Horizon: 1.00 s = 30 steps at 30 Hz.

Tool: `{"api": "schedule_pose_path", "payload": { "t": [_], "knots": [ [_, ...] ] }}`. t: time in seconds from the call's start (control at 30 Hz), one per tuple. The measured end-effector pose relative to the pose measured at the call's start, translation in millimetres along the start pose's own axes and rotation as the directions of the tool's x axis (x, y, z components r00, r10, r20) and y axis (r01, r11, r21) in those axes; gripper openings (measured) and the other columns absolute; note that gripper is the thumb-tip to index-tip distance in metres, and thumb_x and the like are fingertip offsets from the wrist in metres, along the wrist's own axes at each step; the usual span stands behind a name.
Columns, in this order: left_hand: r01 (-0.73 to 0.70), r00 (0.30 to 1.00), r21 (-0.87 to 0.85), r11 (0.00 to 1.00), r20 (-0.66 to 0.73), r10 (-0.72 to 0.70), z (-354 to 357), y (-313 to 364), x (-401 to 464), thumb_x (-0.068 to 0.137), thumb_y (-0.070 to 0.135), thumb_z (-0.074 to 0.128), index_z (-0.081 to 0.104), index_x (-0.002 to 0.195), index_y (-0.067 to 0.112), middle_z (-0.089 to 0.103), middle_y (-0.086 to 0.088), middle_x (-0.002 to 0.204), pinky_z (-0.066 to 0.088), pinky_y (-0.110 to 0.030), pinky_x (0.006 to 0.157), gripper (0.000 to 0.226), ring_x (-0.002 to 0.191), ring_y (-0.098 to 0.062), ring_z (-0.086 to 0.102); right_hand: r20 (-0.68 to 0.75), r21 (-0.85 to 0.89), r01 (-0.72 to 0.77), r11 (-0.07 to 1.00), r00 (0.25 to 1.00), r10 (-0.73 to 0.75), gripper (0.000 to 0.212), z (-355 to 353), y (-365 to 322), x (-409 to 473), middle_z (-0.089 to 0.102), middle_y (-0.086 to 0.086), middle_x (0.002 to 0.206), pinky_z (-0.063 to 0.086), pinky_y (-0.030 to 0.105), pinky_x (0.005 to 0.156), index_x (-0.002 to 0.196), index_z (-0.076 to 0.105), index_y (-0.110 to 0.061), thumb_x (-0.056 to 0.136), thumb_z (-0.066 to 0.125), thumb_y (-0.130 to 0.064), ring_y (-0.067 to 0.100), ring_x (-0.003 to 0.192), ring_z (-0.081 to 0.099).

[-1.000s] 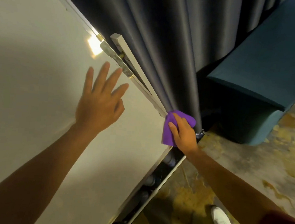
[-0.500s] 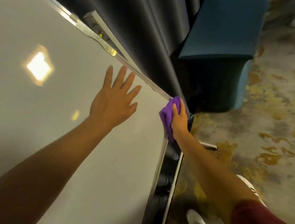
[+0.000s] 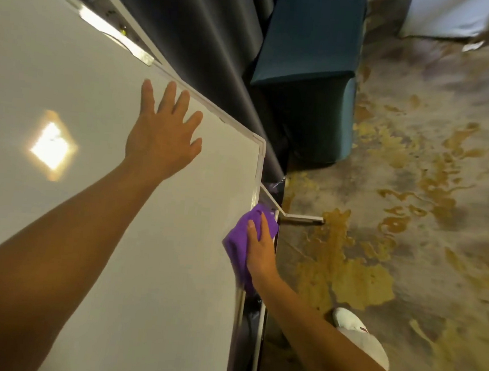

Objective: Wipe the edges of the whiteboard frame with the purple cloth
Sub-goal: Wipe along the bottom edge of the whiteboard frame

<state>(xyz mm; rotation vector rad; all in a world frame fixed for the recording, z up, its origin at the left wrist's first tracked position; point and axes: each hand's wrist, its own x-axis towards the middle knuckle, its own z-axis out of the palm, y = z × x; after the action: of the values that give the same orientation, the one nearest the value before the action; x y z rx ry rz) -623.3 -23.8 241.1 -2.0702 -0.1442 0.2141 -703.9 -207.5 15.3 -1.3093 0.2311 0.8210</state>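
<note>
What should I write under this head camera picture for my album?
Right hand presses a purple cloth on the whiteboard frame below its corner while the left hand lies flat on the board.

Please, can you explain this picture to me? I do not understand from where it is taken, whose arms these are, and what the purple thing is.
The picture comes from a camera worn on a person's head, looking forward and down, so the two arms are that person's own. There is no machine here. The left hand lies flat, fingers spread, on the whiteboard. The right hand presses a purple cloth against the whiteboard frame, on the edge just below the corner. Behind the board hangs a dark curtain, with a teal seat beside it. Below, on the patterned floor, you see the person's white shoe.
</note>
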Motion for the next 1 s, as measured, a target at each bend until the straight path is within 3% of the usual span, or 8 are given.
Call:
{"api": "schedule_pose_path", "payload": {
  "t": [0.1,0.23,0.33,0.43,0.53,0.8,0.93,1.0],
  "knots": [
    [0.015,1.000,-0.037,0.999,0.025,-0.014,-11,7,-8,0.096,0.070,-0.001,0.010,0.169,0.028,0.005,-0.015,0.177,0.007,-0.069,0.128,0.085,0.163,-0.043,0.006,-0.017,-0.043,0.057,0.997,0.998,-0.058,0.062,-4,3,-4,0.029,0.000,0.155,0.042,0.038,0.100,0.152,0.015,-0.043,0.095,0.038,-0.057,0.025,0.130,0.043],
    [-0.003,0.993,-0.109,0.994,0.113,0.016,-29,34,-44,0.100,0.071,0.010,0.010,0.169,0.029,0.000,-0.018,0.177,0.007,-0.067,0.129,0.081,0.162,-0.047,0.002,-0.009,-0.071,0.055,0.996,0.998,-0.056,0.066,-5,-22,19,0.035,0.002,0.150,0.045,0.042,0.100,0.152,0.014,-0.043,0.093,0.039,-0.062,0.024,0.122,0.049],
    [-0.031,0.987,-0.162,0.986,0.153,0.056,-35,45,-85,0.102,0.070,0.016,0.008,0.169,0.031,-0.005,-0.017,0.177,0.002,-0.067,0.128,0.078,0.162,-0.046,-0.005,0.011,-0.105,0.136,0.985,0.991,-0.136,0.060,-4,-59,53,0.037,0.003,0.150,0.041,0.033,0.091,0.153,0.013,-0.042,0.099,0.037,-0.056,0.026,0.123,0.048],
    [-0.084,0.980,-0.185,0.979,0.165,0.115,-34,50,-128,0.104,0.066,0.017,0.008,0.169,0.031,-0.008,-0.014,0.177,-0.008,-0.068,0.127,0.074,0.162,-0.044,-0.011,-0.006,-0.147,0.162,0.976,0.986,-0.165,0.056,-2,-108,103,0.036,0.007,0.151,0.041,0.043,0.104,0.152,0.016,-0.043,0.101,0.036,-0.054,0.034,0.130,0.044],
    [-0.082,0.982,-0.155,0.984,0.158,0.107,-31,51,-139,0.105,0.063,0.014,0.012,0.169,0.029,-0.003,-0.014,0.177,-0.006,-0.068,0.127,0.072,0.163,-0.044,-0.006,0.010,-0.180,0.130,0.975,0.991,-0.130,0.052,1,-128,128,0.039,0.011,0.150,0.039,0.049,0.107,0.152,0.019,-0.043,0.103,0.034,-0.052,0.036,0.128,0.046],
    [-0.051,0.990,-0.055,0.997,0.132,0.058,-18,50,-134,0.102,0.063,0.005,0.017,0.168,0.031,0.003,-0.013,0.178,0.006,-0.067,0.129,0.074,0.163,-0.045,0.001,0.077,-0.197,0.156,0.968,0.987,-0.143,0.052,8,-62,60,0.040,0.010,0.149,0.043,0.049,0.105,0.153,0.013,-0.044,0.104,0.031,-0.047,0.032,0.125,0.050],
    [-0.044,0.993,-0.020,0.999,0.107,0.046,-21,53,-130,0.102,0.065,0.004,0.011,0.169,0.031,0.002,-0.012,0.178,0.006,-0.066,0.129,0.075,0.163,-0.043,0.002,0.103,-0.157,0.119,0.980,0.989,-0.103,0.053,-4,-18,2,0.044,-0.005,0.131,0.051,0.025,0.075,0.152,0.013,-0.047,0.103,0.034,-0.047,0.007,0.094,0.055],
    [-0.039,0.994,-0.011,0.999,0.100,0.040,-25,53,-129,0.103,0.066,0.006,0.009,0.169,0.031,0.002,-0.011,0.178,0.006,-0.065,0.129,0.075,0.163,-0.043,0.002,0.130,-0.135,0.094,0.986,0.989,-0.077,0.053,-8,2,-29,0.043,-0.005,0.131,0.048,0.023,0.074,0.150,0.011,-0.051,0.103,0.033,-0.049,0.005,0.093,0.054]
  ]
}}
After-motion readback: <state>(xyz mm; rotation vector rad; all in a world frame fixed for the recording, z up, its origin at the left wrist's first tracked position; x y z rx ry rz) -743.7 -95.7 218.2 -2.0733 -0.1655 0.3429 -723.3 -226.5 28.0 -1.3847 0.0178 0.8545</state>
